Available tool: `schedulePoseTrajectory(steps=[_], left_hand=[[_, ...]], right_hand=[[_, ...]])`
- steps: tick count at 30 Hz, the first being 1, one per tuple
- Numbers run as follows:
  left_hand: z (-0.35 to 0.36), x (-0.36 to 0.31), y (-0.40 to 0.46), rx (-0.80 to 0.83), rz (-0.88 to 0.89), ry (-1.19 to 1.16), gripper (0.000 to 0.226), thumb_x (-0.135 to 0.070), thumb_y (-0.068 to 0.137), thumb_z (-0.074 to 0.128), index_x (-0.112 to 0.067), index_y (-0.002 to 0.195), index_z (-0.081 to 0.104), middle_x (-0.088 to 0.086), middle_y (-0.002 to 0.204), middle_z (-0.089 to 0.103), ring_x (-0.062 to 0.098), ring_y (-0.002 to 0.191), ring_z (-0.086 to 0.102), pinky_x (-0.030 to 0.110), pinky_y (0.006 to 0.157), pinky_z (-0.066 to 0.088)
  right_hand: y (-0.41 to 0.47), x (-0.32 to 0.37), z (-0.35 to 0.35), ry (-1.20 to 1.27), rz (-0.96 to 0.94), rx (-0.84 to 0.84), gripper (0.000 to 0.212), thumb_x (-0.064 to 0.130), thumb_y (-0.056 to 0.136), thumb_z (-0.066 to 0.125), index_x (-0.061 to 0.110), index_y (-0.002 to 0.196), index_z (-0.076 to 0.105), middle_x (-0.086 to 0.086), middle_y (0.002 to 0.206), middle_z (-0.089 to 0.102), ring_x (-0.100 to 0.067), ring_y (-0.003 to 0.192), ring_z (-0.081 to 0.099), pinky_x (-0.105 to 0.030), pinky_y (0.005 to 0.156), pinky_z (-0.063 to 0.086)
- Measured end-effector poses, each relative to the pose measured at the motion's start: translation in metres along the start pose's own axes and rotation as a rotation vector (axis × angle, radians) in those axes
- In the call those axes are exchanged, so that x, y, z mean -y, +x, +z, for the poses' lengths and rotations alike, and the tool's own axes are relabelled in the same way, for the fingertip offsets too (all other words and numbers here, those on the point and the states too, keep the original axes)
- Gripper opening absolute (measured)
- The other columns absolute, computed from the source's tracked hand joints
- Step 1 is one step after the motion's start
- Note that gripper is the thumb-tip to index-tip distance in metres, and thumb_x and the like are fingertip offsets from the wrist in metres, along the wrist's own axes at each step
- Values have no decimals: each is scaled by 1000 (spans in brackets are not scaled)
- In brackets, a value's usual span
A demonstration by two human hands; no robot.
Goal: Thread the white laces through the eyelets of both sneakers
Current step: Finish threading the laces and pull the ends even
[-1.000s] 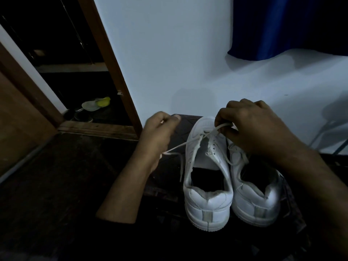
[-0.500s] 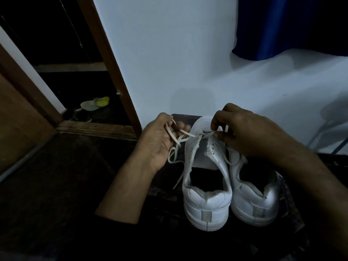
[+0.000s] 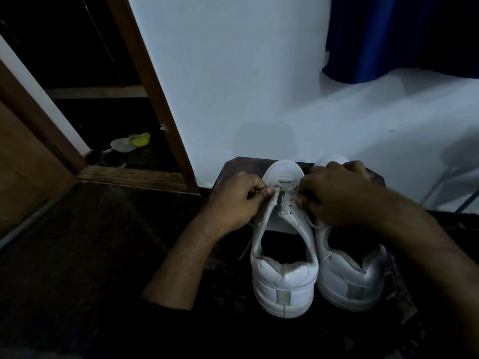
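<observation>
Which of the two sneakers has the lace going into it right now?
The left sneaker. Both hands, left hand and right hand, pinch the white lace at its front eyelets. The right sneaker sits beside it, partly under the right hand.

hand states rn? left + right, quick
Left hand: fingers curled, pinching the white lace at the left sneaker.
Right hand: fingers curled at the same sneaker's eyelets, pinching the lace's other end.

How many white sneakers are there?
2. The left sneaker stands by the left hand; the right sneaker is beside it, partly under the right hand.
</observation>
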State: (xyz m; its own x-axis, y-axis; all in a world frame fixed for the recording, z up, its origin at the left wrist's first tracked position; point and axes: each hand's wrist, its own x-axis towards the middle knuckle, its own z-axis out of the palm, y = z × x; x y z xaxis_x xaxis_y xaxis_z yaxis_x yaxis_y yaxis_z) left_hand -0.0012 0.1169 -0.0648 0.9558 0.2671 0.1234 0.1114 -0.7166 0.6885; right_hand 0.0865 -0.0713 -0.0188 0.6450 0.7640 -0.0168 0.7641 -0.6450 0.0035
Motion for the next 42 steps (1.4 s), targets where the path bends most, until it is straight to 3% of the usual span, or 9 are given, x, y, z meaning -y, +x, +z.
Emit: schedulePoseTrajectory(steps=[4, 9, 16, 19, 25, 28, 33, 37, 42], left_hand=[[0, -8, -2, -40, -22, 123, 34, -61, 79, 42, -32, 66, 54, -6, 85, 57, 14, 87, 57, 36, 79, 46], [-5, -4, 0, -227, -240, 154, 39, -33, 79, 67, -16, 51, 45, -3, 52, 46, 24, 60, 51, 34, 59, 40], [-1, -15, -1, -234, -232, 355, 29, -28, 85, 67, -18, 62, 52, 2, 72, 60, 26, 78, 57, 39, 77, 46], [0, -8, -1, -265, -196, 309, 16, -26, 82, 72, -17, 73, 62, 2, 82, 64, 24, 81, 62, 39, 74, 51], [1, -38, -4, -366, -38, -330, 28, -46, 96, 64, -24, 81, 72, -2, 84, 72, 19, 83, 70, 42, 78, 58], [-1, -53, -10, -203, -5, -535, 54, -61, 102, 46, -23, 81, 78, 3, 86, 78, 28, 89, 73, 58, 92, 55], [13, -68, -14, -12, 10, -813, 64, -64, 100, 28, -25, 112, 77, 8, 111, 78, 24, 110, 72, 49, 105, 48], [12, -73, -9, 51, 30, -1007, 83, -67, 94, 16, -12, 149, 46, -1, 105, 73, 21, 111, 68, 37, 96, 49], [10, -87, -17, 149, 106, -1064, 76, -62, 102, 3, -2, 121, 47, 12, 75, 52, 11, 77, 63, 18, 70, 57]], right_hand=[[-3, 4, -3, 36, -5, -32, 27, 51, 93, 48, 28, 93, 62, 7, 103, 59, -19, 108, 54, -37, 91, 34], [-4, 2, -9, 72, 47, -54, 28, 53, 85, 53, 33, 67, 47, 14, 75, 40, -14, 90, 43, -32, 80, 31], [-6, 4, -10, 184, 96, -188, 23, 41, 83, 60, 28, 72, 45, 9, 71, 50, -23, 77, 53, -30, 66, 33], [-4, -2, -14, 480, 105, -211, 5, 29, 86, 64, 28, 82, 60, 10, 70, 64, -15, 74, 62, -29, 64, 44], [-9, 3, -31, 1157, 1, -380, 11, 20, 99, 60, 18, 94, 70, -3, 78, 73, -15, 67, 66, -24, 62, 49], [-11, 11, -36, 1336, -96, -379, 13, 19, 100, 60, 10, 104, 69, -3, 77, 68, -17, 68, 61, -27, 67, 52], [-15, 16, -41, 1454, -150, -389, 14, 16, 101, 56, 14, 107, 69, -1, 82, 68, -14, 66, 56, -23, 62, 49], [-16, 20, -41, 1694, -232, -289, 21, 13, 105, 46, 13, 111, 66, -7, 96, 65, -14, 70, 51, -27, 67, 47], [-8, 25, -34, 1944, -213, -234, 28, 16, 106, 40, 17, 111, 68, 1, 92, 62, -9, 64, 38, -24, 65, 37]])
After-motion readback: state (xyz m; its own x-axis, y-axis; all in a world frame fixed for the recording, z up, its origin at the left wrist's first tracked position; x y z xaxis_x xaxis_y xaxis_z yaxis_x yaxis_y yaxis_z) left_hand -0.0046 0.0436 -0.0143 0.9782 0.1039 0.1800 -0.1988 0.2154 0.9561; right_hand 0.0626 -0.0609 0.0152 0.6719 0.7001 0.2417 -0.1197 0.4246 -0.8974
